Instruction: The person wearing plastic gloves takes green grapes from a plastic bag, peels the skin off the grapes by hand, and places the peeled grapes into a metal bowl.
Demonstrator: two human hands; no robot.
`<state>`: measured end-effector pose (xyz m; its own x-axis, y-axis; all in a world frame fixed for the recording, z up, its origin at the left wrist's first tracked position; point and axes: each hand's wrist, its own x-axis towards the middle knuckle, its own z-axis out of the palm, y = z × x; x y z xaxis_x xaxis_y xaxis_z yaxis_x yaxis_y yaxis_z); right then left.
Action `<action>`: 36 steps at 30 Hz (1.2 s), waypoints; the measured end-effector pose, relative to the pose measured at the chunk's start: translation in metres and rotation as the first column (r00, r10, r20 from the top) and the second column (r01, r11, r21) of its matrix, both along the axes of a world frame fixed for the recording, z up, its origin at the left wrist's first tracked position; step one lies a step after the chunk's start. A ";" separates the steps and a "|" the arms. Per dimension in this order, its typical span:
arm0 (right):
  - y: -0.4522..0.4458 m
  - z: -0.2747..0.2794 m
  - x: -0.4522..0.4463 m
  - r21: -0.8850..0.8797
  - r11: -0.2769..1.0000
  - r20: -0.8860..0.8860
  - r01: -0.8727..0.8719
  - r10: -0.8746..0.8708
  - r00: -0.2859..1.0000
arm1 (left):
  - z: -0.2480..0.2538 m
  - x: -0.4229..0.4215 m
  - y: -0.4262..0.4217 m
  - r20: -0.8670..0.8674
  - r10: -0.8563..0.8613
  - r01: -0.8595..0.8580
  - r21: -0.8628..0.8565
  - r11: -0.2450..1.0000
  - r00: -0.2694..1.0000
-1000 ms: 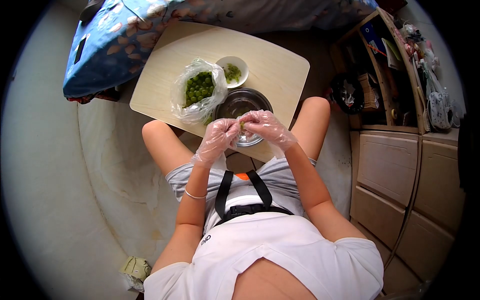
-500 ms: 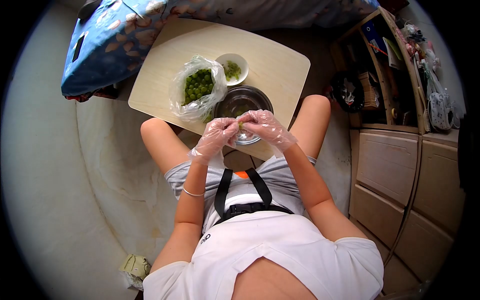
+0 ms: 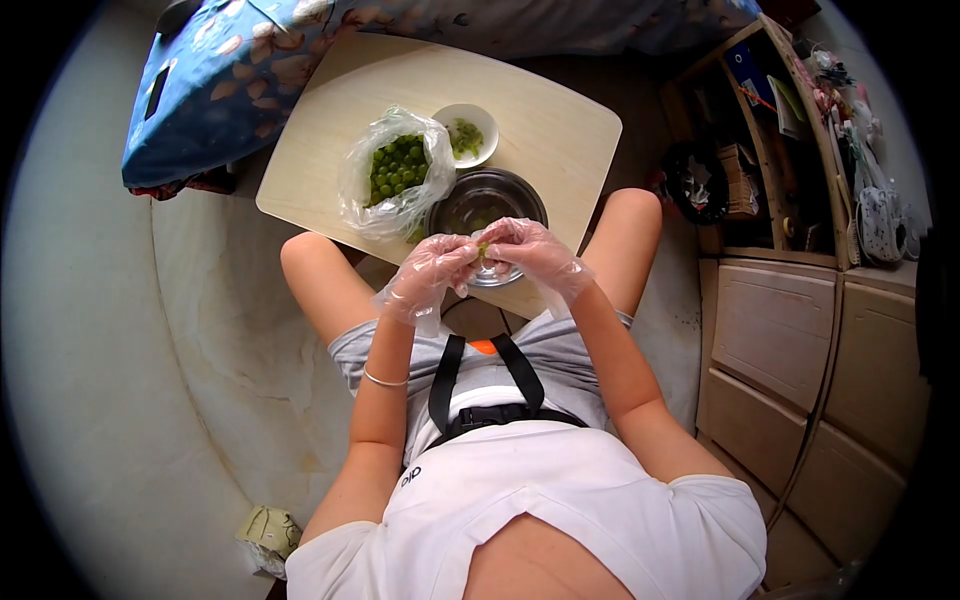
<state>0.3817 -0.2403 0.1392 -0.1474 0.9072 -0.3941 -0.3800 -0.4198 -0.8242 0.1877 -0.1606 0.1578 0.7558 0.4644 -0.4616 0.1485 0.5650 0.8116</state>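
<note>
Both my hands wear clear plastic gloves and meet over the near edge of a metal bowl (image 3: 541, 205). Between the fingertips is a small green grape (image 3: 483, 251), mostly covered by the fingers. My left hand (image 3: 432, 268) is closed on it from the left, and my right hand (image 3: 525, 250) pinches it from the right. Beyond my left hand, a clear plastic bag (image 3: 358, 185) stands open with many green grapes (image 3: 398, 170) inside. A white bowl (image 3: 487, 124) behind the metal bowl holds small green scraps (image 3: 465, 137).
Bag and bowls stand on a low pale table (image 3: 555, 120), its near edge between my knees. A bed with a blue floral cover (image 3: 215, 105) borders its far left side. To the right are a wooden shelf (image 3: 760, 130) and drawers (image 3: 775, 320).
My fingers have shifted slightly around the grape, and the left wrist has turned a little. Bag and bowls stay in place on the table.
</note>
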 end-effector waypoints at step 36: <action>0.003 0.027 -0.007 0.450 0.669 0.893 -0.592 -0.319 0.318 | 0.011 0.006 -0.005 -0.248 -0.034 0.078 0.171 0.982 0.968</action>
